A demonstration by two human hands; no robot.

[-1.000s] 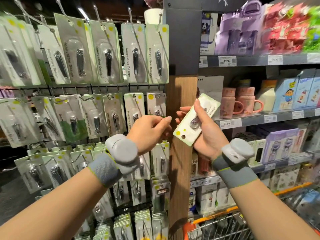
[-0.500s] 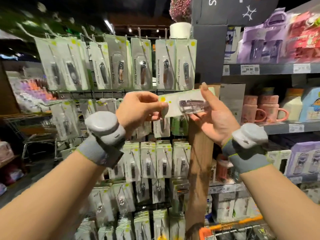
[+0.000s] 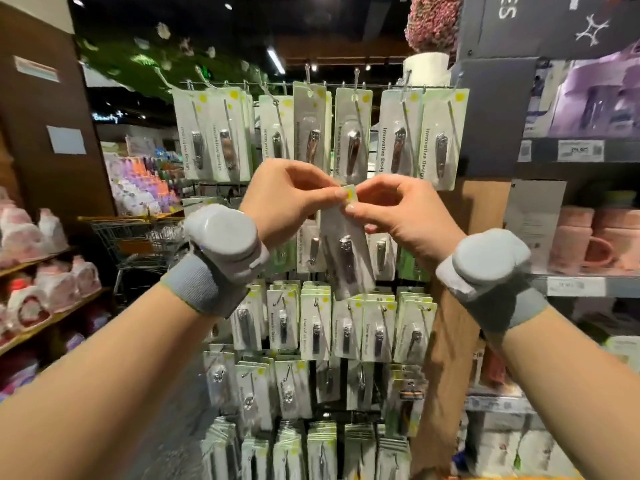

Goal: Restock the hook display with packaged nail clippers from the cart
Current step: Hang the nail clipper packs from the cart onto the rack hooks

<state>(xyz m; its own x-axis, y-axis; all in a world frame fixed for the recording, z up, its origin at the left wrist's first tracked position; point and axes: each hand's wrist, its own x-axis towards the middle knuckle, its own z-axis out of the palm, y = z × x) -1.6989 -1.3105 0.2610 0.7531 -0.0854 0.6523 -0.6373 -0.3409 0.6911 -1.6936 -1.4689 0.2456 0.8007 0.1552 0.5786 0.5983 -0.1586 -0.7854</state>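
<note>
A packaged nail clipper [image 3: 346,251], a white card with a green-yellow dot and a metal clipper under clear plastic, hangs upright in front of the hook display [image 3: 349,81]. My left hand [image 3: 287,199] and my right hand [image 3: 398,209] both pinch its top edge between thumb and fingertips, at the height of the display's second row. Rows of the same packages hang on wire hooks above, behind and below. The hook hole of the held card is hidden by my fingers.
A wooden post [image 3: 450,306] borders the display on the right, with shelves of pink mugs [image 3: 588,237] and purple boxes beyond. A wire cart [image 3: 138,240] stands behind on the left, next to shelves of plush toys [image 3: 41,265].
The package has turned from lying sideways to hanging upright. My right hand moved from under it to pinch its top next to my left hand. The view shifted right and up.
</note>
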